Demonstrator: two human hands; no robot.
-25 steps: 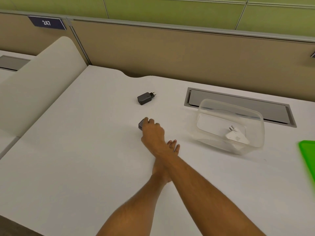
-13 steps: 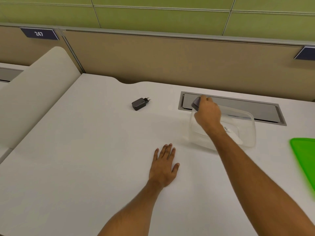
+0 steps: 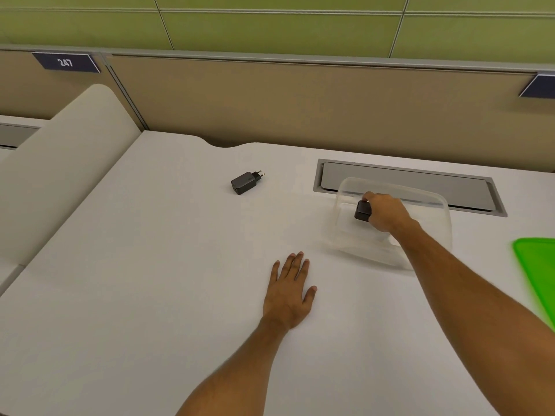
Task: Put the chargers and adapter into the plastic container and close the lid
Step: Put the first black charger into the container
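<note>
A clear plastic container [image 3: 345, 187] stands open on the white desk at the right. My right hand [image 3: 386, 213] reaches down inside it, fingers closed on a dark charger [image 3: 362, 211] held low in the container. The white adapter seen there earlier is hidden behind my hand and forearm. A second dark charger [image 3: 244, 183] with two round pins lies on the desk to the left of the container, apart from both hands. My left hand [image 3: 289, 291] rests flat on the desk, palm down, fingers spread, holding nothing. The green lid [image 3: 537, 265] lies at the right edge.
A grey cable hatch [image 3: 420, 184] is set into the desk behind the container. A tan partition wall [image 3: 300, 106] closes the back. A rounded white divider [image 3: 60, 163] rises at the left, with a neighbouring desk beyond it.
My right hand picked the dark charger up from the desk middle, carried it right over the container rim and has lowered it inside. My left hand stayed flat on the desk.
</note>
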